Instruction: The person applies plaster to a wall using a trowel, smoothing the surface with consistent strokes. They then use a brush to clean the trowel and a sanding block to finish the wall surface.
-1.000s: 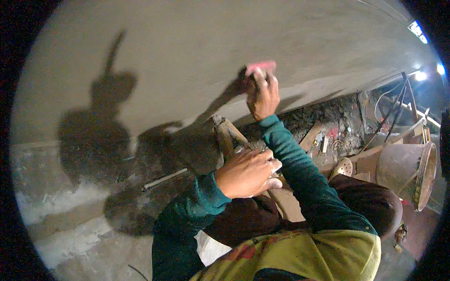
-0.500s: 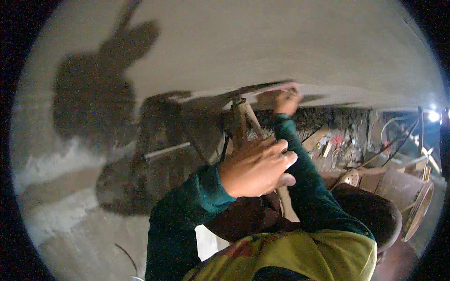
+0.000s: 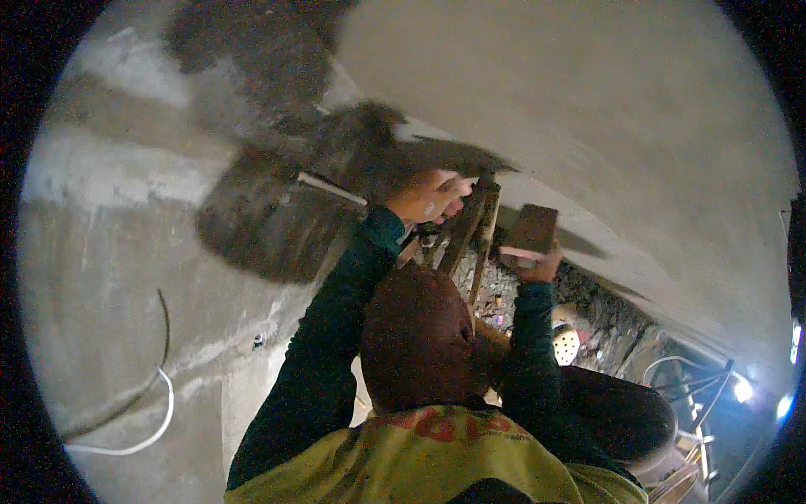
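My right hand (image 3: 544, 265) holds a rectangular hand float (image 3: 532, 228) with a brown face and a pink edge. Its broad face is turned up, and the float is near the lower edge of the smooth grey plastered wall (image 3: 604, 109). My left hand (image 3: 430, 198) is beside the top of upright wooden lengths (image 3: 475, 231), its fingers loosely bent and apart, with nothing visible in them. Whether it touches the wood or the wall, I cannot tell. My brown-trousered knee (image 3: 416, 336) rises between my arms.
A thin pale strip (image 3: 332, 188) crosses the dark patch on the left wall. A white cable (image 3: 168, 412) hangs from that wall. Rubble (image 3: 609, 323) lies along the wall's base, near a pale holed clog (image 3: 566, 344). A bright lamp (image 3: 743, 391) and more cables are at right.
The view has turned and shifted. My right hand has drawn the float back from the wall and tipped its face up. My left hand has moved from over my lap toward the wood's top.
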{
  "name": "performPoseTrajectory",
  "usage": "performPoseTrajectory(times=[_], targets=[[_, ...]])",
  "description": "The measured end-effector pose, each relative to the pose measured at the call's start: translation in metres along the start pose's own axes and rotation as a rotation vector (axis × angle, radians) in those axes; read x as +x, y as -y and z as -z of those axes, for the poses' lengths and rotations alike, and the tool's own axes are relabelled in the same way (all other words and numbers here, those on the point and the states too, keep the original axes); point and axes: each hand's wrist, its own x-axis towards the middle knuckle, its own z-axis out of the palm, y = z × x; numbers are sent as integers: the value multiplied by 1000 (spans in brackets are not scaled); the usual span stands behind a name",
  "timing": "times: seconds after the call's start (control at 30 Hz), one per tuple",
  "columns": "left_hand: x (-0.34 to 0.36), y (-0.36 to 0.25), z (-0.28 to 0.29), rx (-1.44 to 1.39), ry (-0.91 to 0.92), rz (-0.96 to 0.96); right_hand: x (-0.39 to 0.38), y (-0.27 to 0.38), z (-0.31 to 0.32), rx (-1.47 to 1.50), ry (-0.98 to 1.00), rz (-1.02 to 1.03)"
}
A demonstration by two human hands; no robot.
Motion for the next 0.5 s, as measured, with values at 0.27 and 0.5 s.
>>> performPoseTrajectory(times=[0.27, 0.5], targets=[[-15, 189, -67, -879, -20, -151, 18, -57, -151, -249, 224, -198], [-40, 152, -52, -580, -149, -45, 1, 4, -249, -272, 499, -280]])
